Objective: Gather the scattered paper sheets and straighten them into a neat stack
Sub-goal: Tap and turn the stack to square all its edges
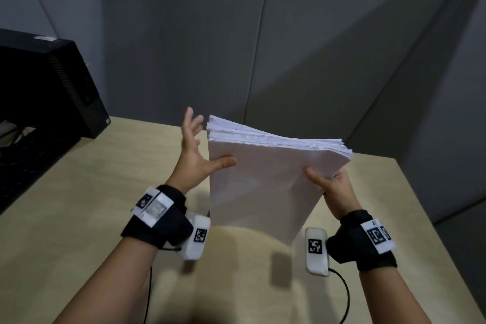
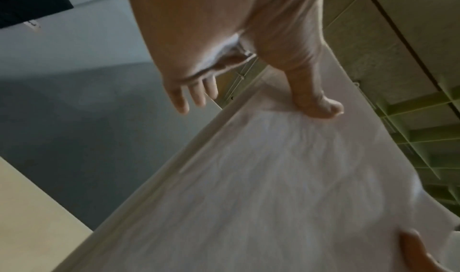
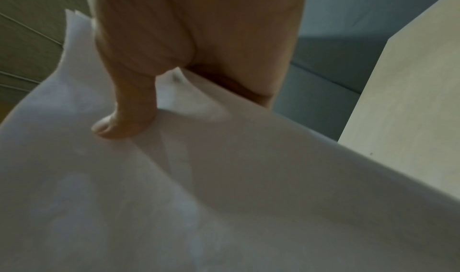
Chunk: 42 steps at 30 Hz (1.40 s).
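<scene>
A thick stack of white paper sheets [image 1: 263, 181] is held on edge, tilted, above the light wooden table [image 1: 79, 218]; its top edges are slightly uneven. My right hand [image 1: 328, 183] grips the stack's right edge, thumb [image 3: 124, 119] on the near face and the fingers hidden behind. My left hand [image 1: 196, 151] is at the left edge with straight, spread fingers [image 2: 189, 95] beside the stack. Only its thumb [image 2: 318, 103] touches the near sheet [image 2: 248, 178]. The right wrist view shows the paper [image 3: 224, 197] bowing under the thumb.
A black computer case [image 1: 52, 81] stands at the table's back left, with dark cables in front of it. Grey partition walls [image 1: 263, 34] close the back. The table's right edge [image 1: 420, 205] drops off beside my right hand.
</scene>
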{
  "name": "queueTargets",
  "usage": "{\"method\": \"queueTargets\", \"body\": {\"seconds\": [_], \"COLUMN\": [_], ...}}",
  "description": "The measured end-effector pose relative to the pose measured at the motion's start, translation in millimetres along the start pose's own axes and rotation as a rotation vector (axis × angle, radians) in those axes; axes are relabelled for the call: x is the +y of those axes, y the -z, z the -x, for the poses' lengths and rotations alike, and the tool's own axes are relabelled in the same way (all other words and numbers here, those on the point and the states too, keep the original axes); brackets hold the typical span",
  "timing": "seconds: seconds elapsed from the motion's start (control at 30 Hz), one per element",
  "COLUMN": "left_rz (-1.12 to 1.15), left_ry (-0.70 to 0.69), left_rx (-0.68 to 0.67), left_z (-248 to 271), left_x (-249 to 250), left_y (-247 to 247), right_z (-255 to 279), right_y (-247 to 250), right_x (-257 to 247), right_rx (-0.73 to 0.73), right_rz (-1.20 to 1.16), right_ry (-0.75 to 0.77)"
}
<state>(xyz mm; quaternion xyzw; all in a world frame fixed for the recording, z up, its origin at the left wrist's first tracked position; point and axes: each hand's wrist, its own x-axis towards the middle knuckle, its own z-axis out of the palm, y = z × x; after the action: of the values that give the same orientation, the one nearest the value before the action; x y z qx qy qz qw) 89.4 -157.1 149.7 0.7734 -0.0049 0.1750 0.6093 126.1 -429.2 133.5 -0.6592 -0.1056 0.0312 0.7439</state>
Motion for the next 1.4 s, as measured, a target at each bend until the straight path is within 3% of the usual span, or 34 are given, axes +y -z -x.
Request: {"method": "queueTargets", "body": {"seconds": [0.07,0.1,0.33,0.4,0.5,0.53,0.6,0.73,0.9,1.13,1.3,1.4], "left_rz": [0.066,0.102,0.288,0.311,0.242,0.21,0.173,0.145,0.219,0.166,0.122,0.093], "left_ry": [0.065,0.077,0.053,0.03,0.094,0.133,0.177,0.096,0.016,-0.12,-0.179,-0.171], "left_rx": [-0.151,-0.163,0.218,0.189,0.001,-0.009,0.094,0.287,0.181,0.277,0.372,0.274], "left_z": [-8,-11,5,10,13,13,12,18,26,19,9,7], "left_x": [4,4,14,12,-1,-4,-3,11,26,30,27,25], "left_y": [-1,-4,-36,-35,-32,-33,-40,-49,-34,-35,-43,-40], "right_z": [0,0,1,3,5,6,6,5,6,0,-3,-4], "right_y": [2,1,-14,-11,-1,-3,-10,-20,-14,-35,-34,-27], "right_x": [1,1,10,12,20,21,23,18,1,-27,-21,-16], "right_rx": [-0.001,0.018,0.282,0.28,0.197,0.183,0.229,0.305,0.228,0.295,0.303,0.228], "right_rz": [0.008,0.024,0.111,0.113,0.085,0.099,0.106,0.079,0.029,-0.023,-0.051,-0.045], "right_ry": [0.004,0.016,0.181,0.189,0.061,0.021,0.016,0.069,0.131,0.323,0.344,0.286]}}
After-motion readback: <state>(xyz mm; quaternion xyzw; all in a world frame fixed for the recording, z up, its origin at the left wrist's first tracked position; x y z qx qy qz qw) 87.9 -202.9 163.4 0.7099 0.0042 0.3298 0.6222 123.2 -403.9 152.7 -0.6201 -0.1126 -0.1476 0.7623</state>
